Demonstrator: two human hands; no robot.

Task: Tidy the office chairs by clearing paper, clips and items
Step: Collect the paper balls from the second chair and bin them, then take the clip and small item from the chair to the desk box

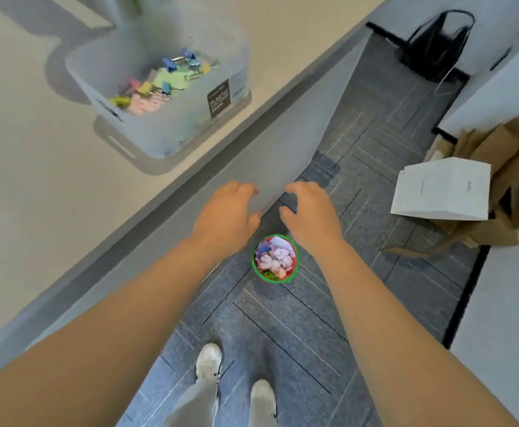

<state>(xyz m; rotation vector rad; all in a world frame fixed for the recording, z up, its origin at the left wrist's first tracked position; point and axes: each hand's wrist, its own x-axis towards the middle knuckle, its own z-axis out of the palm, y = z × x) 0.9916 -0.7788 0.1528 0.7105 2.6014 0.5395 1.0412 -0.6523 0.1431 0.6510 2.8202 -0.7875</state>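
Observation:
A small round bin [275, 258] with a green rim stands on the carpet, filled with crumpled paper balls. Both hands hover above it, side by side. My left hand [227, 215] is palm down with fingers spread and nothing in it. My right hand [309, 211] is likewise open and holds nothing. On the desk at upper left sits a translucent plastic box [165, 97] with several coloured binder clips and sticky notes inside. No office chair is in view.
The cream desk [30, 167] fills the left, its grey side panel dropping to the floor. A white paper bag [443, 188] and brown paper bags [495, 186] lie at right; a black bag [436, 46] leans on the far wall. My two shoes show below.

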